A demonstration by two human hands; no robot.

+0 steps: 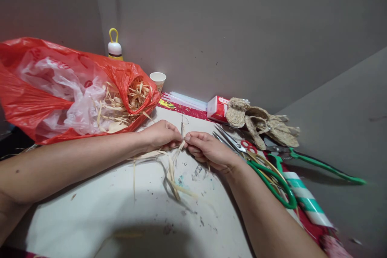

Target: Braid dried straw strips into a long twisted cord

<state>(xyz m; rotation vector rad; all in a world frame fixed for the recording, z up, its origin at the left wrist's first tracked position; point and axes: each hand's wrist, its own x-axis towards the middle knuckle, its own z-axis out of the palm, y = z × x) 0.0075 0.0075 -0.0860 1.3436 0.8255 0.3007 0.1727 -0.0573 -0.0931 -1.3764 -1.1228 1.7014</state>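
Both hands meet over the middle of a white board (145,205). My left hand (161,135) pinches a bundle of pale dried husk strips (171,169) near its upper end. From the other side my right hand (208,149) grips the same bundle between thumb and forefinger. Loose ends of the strips hang toward me and spread over the board, and one leads off to the left under my left wrist. A thin dark tip sticks up above the fingers; its kind I cannot make out.
At left lies a red plastic bag (57,88) with husk strips spilling out. Behind it stand a bottle (115,48) and a paper cup (158,80). On the right are woven straw pieces (260,123), green-handled scissors (272,177), green pliers (326,165) and a striped roll (308,199).
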